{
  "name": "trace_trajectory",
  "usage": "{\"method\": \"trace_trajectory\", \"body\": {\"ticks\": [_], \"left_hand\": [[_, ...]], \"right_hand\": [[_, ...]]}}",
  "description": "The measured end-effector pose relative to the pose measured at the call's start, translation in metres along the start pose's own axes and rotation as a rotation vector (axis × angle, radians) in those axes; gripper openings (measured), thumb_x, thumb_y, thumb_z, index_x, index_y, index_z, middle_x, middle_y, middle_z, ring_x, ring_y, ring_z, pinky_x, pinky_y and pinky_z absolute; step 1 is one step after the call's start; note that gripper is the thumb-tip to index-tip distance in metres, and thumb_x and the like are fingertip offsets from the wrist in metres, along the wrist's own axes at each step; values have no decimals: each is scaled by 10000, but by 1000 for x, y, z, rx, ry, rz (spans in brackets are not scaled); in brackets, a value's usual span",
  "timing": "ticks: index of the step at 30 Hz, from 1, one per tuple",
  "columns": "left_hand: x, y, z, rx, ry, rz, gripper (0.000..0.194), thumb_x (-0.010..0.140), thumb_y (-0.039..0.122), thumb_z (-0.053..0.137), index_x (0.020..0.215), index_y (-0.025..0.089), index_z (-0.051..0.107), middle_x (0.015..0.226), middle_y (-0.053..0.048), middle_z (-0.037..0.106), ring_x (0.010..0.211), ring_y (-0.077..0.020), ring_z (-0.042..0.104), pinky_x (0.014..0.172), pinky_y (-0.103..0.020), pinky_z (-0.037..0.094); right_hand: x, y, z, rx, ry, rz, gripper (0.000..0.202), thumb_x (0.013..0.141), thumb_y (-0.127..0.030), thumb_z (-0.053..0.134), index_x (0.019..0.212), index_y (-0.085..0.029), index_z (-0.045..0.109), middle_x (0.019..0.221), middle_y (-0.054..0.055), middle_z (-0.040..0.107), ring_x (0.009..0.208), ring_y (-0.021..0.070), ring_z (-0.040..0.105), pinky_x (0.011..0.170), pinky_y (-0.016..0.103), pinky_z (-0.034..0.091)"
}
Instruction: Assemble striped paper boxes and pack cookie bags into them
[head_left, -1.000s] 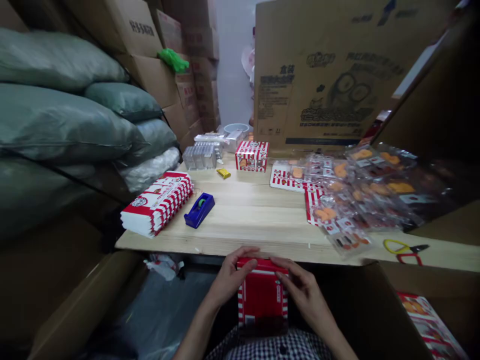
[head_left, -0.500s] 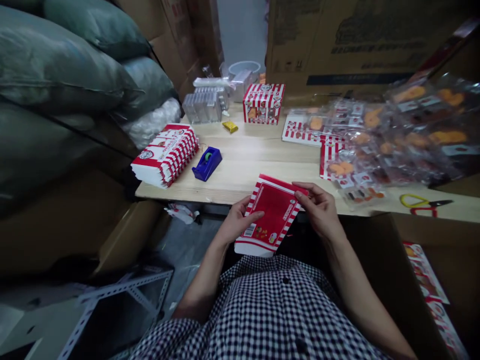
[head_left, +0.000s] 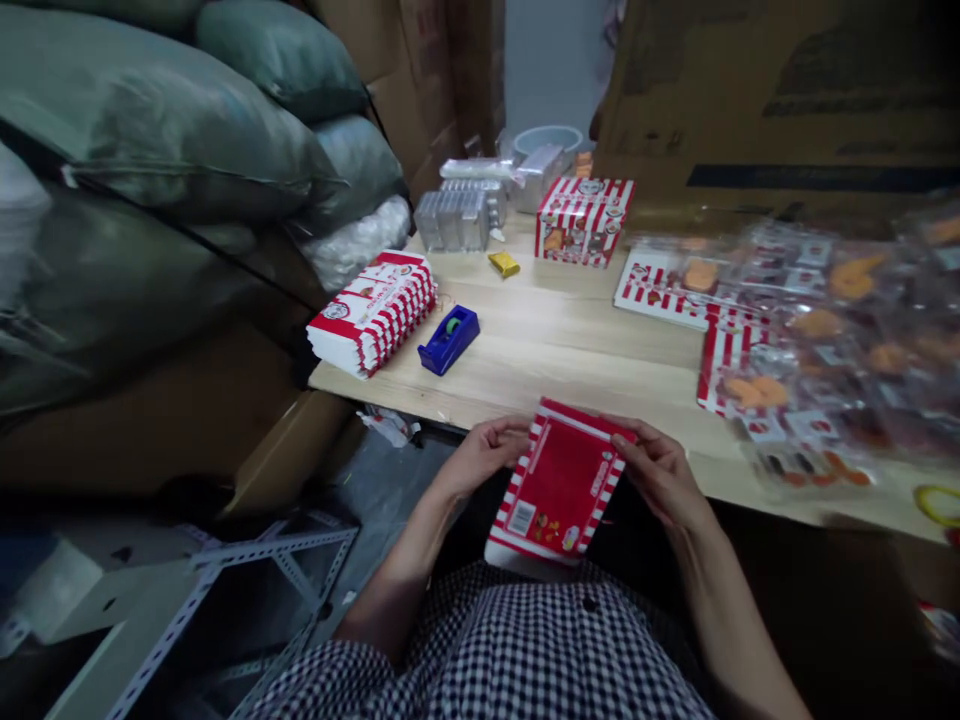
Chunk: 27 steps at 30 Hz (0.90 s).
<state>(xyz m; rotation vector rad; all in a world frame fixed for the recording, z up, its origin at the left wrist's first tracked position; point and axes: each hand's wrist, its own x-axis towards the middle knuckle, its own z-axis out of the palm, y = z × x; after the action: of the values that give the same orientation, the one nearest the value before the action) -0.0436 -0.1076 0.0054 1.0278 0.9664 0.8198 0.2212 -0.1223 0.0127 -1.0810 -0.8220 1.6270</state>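
A flat red carton with striped edges (head_left: 562, 485) is held over my lap, its barcode side facing up. My right hand (head_left: 660, 465) pinches its upper right corner, thumb on top. At the carton's upper left edge, my left hand (head_left: 491, 455) has its fingers curled, with the fingertips partly hidden behind the card. Beyond the hands, a blue tape dispenser (head_left: 450, 340) rests on the table beside a stack of folded striped cartons (head_left: 375, 310).
An assembled striped box (head_left: 585, 222), clear plastic cases (head_left: 454, 222) and a yellow packet (head_left: 504, 263) stand at the table's back. Bagged orange pieces (head_left: 847, 330) cover the right side. Large green sacks (head_left: 187, 130) are piled at the left.
The view has swung left. My left thumb has come off the carton's printed face, and my left fingers are now at its upper left edge. My right hand still holds the corner.
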Motion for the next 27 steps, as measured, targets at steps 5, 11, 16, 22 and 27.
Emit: {"method": "trace_trajectory", "body": {"ticks": [5, 11, 16, 22, 27], "left_hand": [[51, 17, -86, 725, 868, 419, 784, 738, 407, 803, 1400, 181, 451, 1500, -180, 449, 1422, -320, 384, 1172, -474, 293], [81, 15, -147, 964, 784, 275, 643, 776, 318, 743, 1338, 190, 457, 1305, -144, 594, 1201, -313, 578, 1015, -462, 441], [72, 18, -149, 888, 723, 266, 534, 726, 372, 772, 1171, 191, 538, 1183, -95, 605, 1065, -246, 586, 935, -376, 456], [69, 49, -168, 604, 576, 44, 368, 817, 521, 621, 875, 160, 655, 704, -5, 577, 611, -138, 517, 578, -253, 416], [69, 74, -168, 494, 463, -45, 291, 686, 417, 761, 742, 137, 701, 687, -20, 619, 546, -105, 499, 509, -225, 392]], "right_hand": [[5, 1, -19, 38, 111, 20, 401, 776, -361, 819, 1149, -251, 722, 1074, 85, 780, 919, 236, 755, 758, 289, 614], [8, 12, -23, 50, 124, 68, 446, 752, -366, 838, 1168, -257, 718, 1054, 94, 784, 908, 252, 761, 750, 307, 625], [3, 13, -15, 9, 154, 46, 433, 754, -376, 835, 1154, -251, 725, 1026, 84, 790, 924, 241, 759, 767, 283, 619], [-4, -9, -4, -42, 176, -45, 452, 761, -382, 825, 1181, -253, 717, 1005, 86, 793, 871, 253, 764, 718, 313, 631], [-8, -6, 0, -81, 127, -43, 431, 775, -397, 810, 1174, -258, 721, 1020, 82, 791, 862, 238, 761, 735, 293, 618]]}}
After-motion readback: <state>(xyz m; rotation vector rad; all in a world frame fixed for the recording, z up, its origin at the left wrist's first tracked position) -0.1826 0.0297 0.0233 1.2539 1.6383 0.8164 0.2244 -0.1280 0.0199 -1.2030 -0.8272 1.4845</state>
